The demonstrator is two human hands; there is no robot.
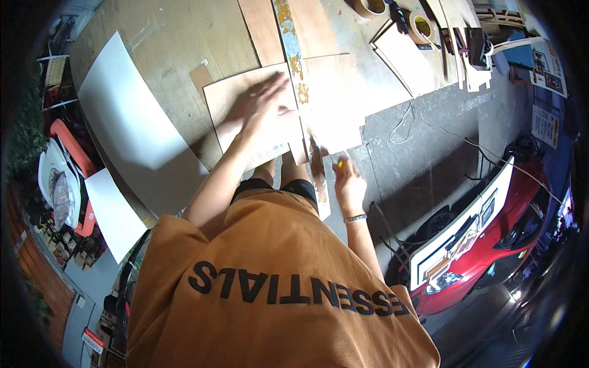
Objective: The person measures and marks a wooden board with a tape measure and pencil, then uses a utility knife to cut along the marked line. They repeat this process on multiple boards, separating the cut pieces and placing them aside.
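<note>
My left hand [265,104] is over a thin plywood sheet [222,92], fingers stretched out and slightly blurred, beside a long straight strip [294,61]. Whether the palm presses on the sheet cannot be made out. Flaking blue and rusty yellow paint covers the strip, which runs from the far edge toward my body across the plywood. To its right lies another plywood piece [328,76], washed out by bright light. My right hand [351,184] is closed just off the table's near edge, right of the strip's near end. A small yellow tip shows at its fingers; the rest of that object is hidden.
A large curved white sheet [132,92] lies at the left of the worktable [178,37]. Tape rolls [421,26] and pale boards [402,55] are at the far right. A cable [402,122] trails over the floor toward a red car [521,214], beside a leaning white board [469,227].
</note>
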